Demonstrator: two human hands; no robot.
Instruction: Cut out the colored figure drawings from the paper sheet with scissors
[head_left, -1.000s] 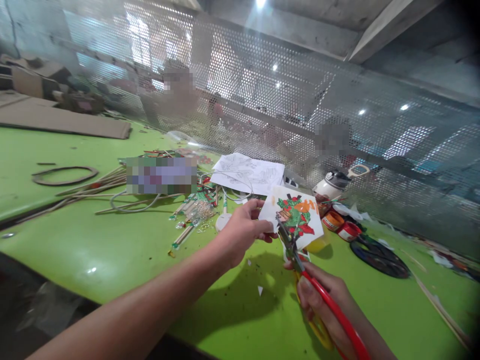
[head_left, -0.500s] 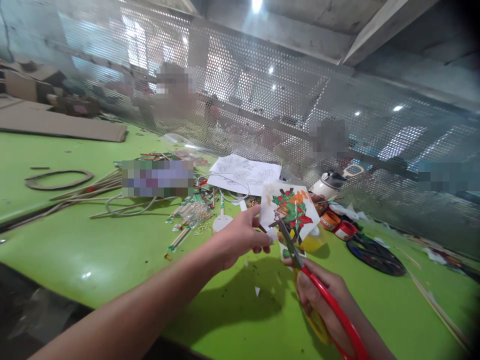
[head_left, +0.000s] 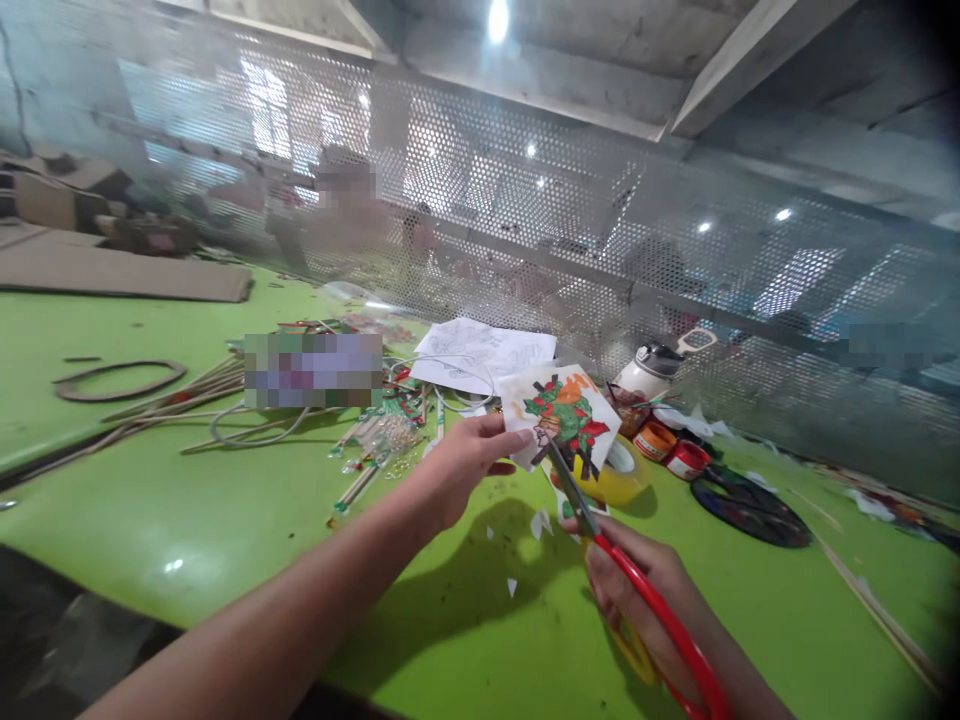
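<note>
The front edge of the green table [head_left: 225, 510] slants from the left side down to the bottom, under the left forearm. A broad stretch of table top lies between that edge and the bundle of sticks [head_left: 187, 390]; small white paper scraps [head_left: 540, 523] lie below the hands. Behind, the room is bounded by a perforated screen [head_left: 480, 200]. On the right, an orange jar [head_left: 654, 440], a red jar [head_left: 688, 460] and a dark palette [head_left: 750, 510] stand close together.

The painted paper partly hides a yellow tape roll [head_left: 626, 480], and a smaller painted piece [head_left: 568, 508] shows only in part behind the scissors. A pixelated patch covers things on the sticks, shapes beyond the screen are blurred, and the bottom edge cuts off the scissors' red handle.

The left hand [head_left: 476, 465] pinches the left edge of the painted paper [head_left: 562, 420], thumb on top, raised above the table. The right hand [head_left: 637, 575] is wrapped around the handles of the scissors [head_left: 630, 572]; their tips meet the paper's lower left part, but how far the blades part is hard to tell.
</note>
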